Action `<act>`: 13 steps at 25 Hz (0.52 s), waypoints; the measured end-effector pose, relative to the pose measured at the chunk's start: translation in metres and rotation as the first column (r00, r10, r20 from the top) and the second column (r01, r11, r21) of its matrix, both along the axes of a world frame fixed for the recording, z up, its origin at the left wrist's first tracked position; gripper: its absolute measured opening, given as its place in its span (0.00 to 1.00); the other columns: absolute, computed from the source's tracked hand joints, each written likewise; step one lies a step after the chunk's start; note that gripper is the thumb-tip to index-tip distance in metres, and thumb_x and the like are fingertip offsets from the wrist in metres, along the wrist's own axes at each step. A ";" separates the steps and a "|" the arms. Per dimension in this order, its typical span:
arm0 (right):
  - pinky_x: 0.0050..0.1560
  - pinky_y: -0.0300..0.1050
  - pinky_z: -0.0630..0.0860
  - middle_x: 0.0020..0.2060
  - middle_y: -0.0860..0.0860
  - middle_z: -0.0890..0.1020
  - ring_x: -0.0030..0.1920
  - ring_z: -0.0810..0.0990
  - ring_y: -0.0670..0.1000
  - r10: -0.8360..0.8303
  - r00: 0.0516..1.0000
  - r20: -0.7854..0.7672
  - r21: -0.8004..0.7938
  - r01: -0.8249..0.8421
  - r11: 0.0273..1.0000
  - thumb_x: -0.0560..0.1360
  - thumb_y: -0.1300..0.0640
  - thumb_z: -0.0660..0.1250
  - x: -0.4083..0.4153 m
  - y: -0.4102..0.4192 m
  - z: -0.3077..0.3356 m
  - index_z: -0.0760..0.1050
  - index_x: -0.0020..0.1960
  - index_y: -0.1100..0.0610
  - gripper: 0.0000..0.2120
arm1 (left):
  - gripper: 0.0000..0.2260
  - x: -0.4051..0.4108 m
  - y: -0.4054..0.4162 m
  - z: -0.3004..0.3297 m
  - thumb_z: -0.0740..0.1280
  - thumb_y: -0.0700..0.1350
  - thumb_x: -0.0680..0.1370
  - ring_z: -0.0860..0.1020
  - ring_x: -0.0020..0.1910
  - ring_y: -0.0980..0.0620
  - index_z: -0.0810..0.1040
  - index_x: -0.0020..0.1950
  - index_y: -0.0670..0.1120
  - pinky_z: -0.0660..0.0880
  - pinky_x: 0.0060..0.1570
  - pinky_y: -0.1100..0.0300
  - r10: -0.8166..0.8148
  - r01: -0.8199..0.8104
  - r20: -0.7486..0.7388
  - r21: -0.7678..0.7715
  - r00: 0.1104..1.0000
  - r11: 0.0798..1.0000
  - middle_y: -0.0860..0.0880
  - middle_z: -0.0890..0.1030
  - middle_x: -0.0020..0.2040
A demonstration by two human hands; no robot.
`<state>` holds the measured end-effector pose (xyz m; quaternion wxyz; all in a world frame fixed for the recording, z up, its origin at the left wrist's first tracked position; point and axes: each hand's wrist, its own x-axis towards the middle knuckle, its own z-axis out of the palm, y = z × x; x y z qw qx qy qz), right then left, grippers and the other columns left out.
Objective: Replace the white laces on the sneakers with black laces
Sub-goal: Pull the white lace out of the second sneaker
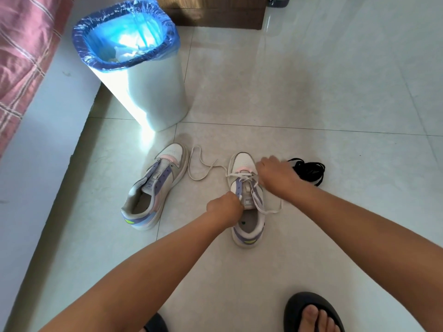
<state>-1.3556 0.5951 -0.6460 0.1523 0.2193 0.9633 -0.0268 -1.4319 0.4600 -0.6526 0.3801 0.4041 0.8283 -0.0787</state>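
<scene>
Right sneaker [247, 202] sits on the tile floor [311, 92], toe pointing away, white lace [242, 176] partly in the lower eyelets. Loose ends of it trail both ways: one loops out left across the floor between the two shoes, one curls off the right side near the tongue. Left hand [225, 208] is at the left edge of the tongue, fingers curled in and pinching there; can't tell if it has lace, tongue or eyelet flap. Right hand [275, 171] is over the toe-side lacing, knuckles up, fingers bent down onto the laces; grip itself is hidden under the hand, can't tell.

Left sneaker [155, 185] stands apart to the left, no lace in it, angled slightly right. Black laces [309, 170] lie bunched on the floor just right of the right hand, partly covered by the wrist.

White bin [153, 92] with blue liner [124, 34] stands behind the left sneaker. Pink plaid bedding [21, 56] along the left edge. Dark wood furniture base [215, 15] at the top. Foot in a black slipper [311, 312] at the bottom right.
</scene>
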 end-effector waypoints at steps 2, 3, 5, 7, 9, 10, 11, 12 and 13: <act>0.38 0.45 0.72 0.41 0.52 0.79 0.42 0.78 0.52 0.241 0.970 -0.040 0.468 -0.195 0.862 0.65 0.57 0.73 -0.005 0.007 0.007 0.78 0.46 0.57 0.11 | 0.14 0.000 0.001 0.001 0.56 0.47 0.81 0.76 0.58 0.43 0.68 0.63 0.41 0.67 0.47 0.56 -0.041 0.040 -0.030 -0.019 0.999 0.999 0.44 0.75 0.61; 0.35 0.44 0.72 0.38 0.51 0.79 0.39 0.78 0.51 0.232 0.968 -0.091 0.525 -0.151 0.838 0.62 0.56 0.75 -0.005 0.004 0.007 0.78 0.42 0.56 0.11 | 0.14 0.000 0.002 0.001 0.56 0.46 0.81 0.76 0.58 0.43 0.68 0.64 0.41 0.68 0.48 0.56 -0.048 0.047 -0.044 -0.028 0.998 0.999 0.44 0.75 0.61; 0.36 0.45 0.69 0.42 0.53 0.77 0.45 0.76 0.54 -0.203 0.961 -0.186 0.083 0.221 0.972 0.71 0.51 0.68 -0.007 -0.001 0.003 0.73 0.46 0.57 0.11 | 0.13 -0.003 0.003 -0.001 0.56 0.45 0.81 0.76 0.59 0.44 0.69 0.64 0.41 0.68 0.49 0.56 -0.020 0.019 -0.034 -0.037 0.999 0.999 0.44 0.75 0.62; 0.35 0.43 0.67 0.41 0.55 0.74 0.43 0.74 0.55 -0.645 0.738 0.200 -0.530 0.635 0.562 0.77 0.45 0.61 -0.005 -0.004 -0.002 0.69 0.45 0.58 0.15 | 0.13 -0.004 0.002 -0.002 0.56 0.44 0.81 0.76 0.59 0.44 0.69 0.63 0.42 0.69 0.50 0.56 0.005 -0.006 -0.023 -0.039 1.000 0.999 0.44 0.75 0.61; 0.34 0.42 0.68 0.35 0.53 0.73 0.37 0.72 0.52 -0.620 0.696 0.361 -0.729 0.626 0.278 0.77 0.46 0.62 0.001 -0.011 -0.003 0.69 0.39 0.57 0.15 | 0.12 -0.003 0.001 -0.002 0.56 0.44 0.81 0.76 0.58 0.44 0.69 0.63 0.42 0.69 0.50 0.56 0.000 -0.001 -0.026 -0.032 1.000 0.999 0.44 0.75 0.61; 0.34 0.42 0.68 0.33 0.53 0.72 0.36 0.71 0.52 -0.602 0.743 0.292 -0.760 0.562 0.325 0.77 0.49 0.62 0.003 -0.012 -0.006 0.68 0.37 0.56 0.15 | 0.12 -0.002 0.002 -0.002 0.56 0.43 0.81 0.76 0.59 0.44 0.69 0.63 0.42 0.69 0.50 0.56 -0.006 0.005 -0.032 -0.031 0.999 1.000 0.44 0.75 0.61; 0.34 0.42 0.66 0.33 0.53 0.72 0.37 0.70 0.53 -0.580 0.793 0.189 -0.739 0.503 0.447 0.78 0.52 0.62 0.002 -0.011 -0.007 0.67 0.36 0.56 0.14 | 0.12 -0.002 0.002 -0.002 0.56 0.43 0.81 0.76 0.59 0.45 0.69 0.63 0.42 0.70 0.51 0.56 -0.013 0.012 -0.036 -0.033 0.999 0.999 0.45 0.75 0.61; 0.34 0.43 0.65 0.34 0.53 0.73 0.39 0.71 0.53 -0.545 0.833 0.092 -0.654 0.463 0.598 0.79 0.53 0.61 0.002 -0.005 -0.007 0.67 0.36 0.56 0.13 | 0.12 -0.002 0.001 -0.002 0.56 0.43 0.81 0.75 0.59 0.45 0.69 0.63 0.42 0.70 0.51 0.56 -0.023 0.022 -0.036 -0.035 0.999 0.999 0.45 0.74 0.61; 0.35 0.44 0.64 0.37 0.54 0.75 0.41 0.71 0.54 -0.490 0.871 0.020 -0.490 0.436 0.755 0.79 0.55 0.59 0.001 0.007 -0.003 0.69 0.40 0.57 0.10 | 0.12 -0.003 0.000 -0.002 0.56 0.43 0.81 0.75 0.59 0.44 0.69 0.63 0.42 0.70 0.52 0.56 -0.034 0.032 -0.035 -0.041 0.999 0.999 0.45 0.74 0.61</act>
